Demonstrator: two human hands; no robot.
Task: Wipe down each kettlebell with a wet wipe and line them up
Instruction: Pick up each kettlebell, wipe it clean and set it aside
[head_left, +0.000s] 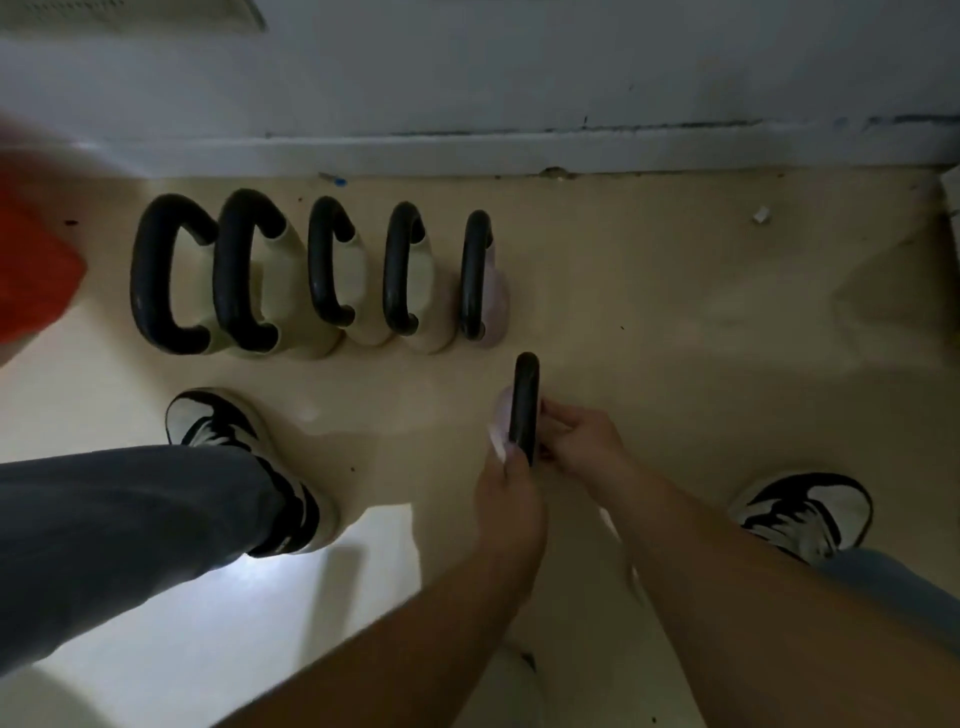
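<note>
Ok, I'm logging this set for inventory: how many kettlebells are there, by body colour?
Cream kettlebells: 4, all in the row by the wall
Pale pink kettlebells: 2, one ending the row, one nearer the person
Total: 6

The picture is dim and muted. A bright glare patch lies on the floor (280, 597) at lower left of centre. Soft shadows pool under the row of kettlebells (311, 270). An orange shape (31, 270) at the left edge is smeared by blur. The near kettlebell (524, 405) reads flat black; the wipe (496, 441) is a pale smear. Wide-angle distortion bows the baseboard (467, 153) and stretches the forearms (727, 597) at the bottom.
</note>
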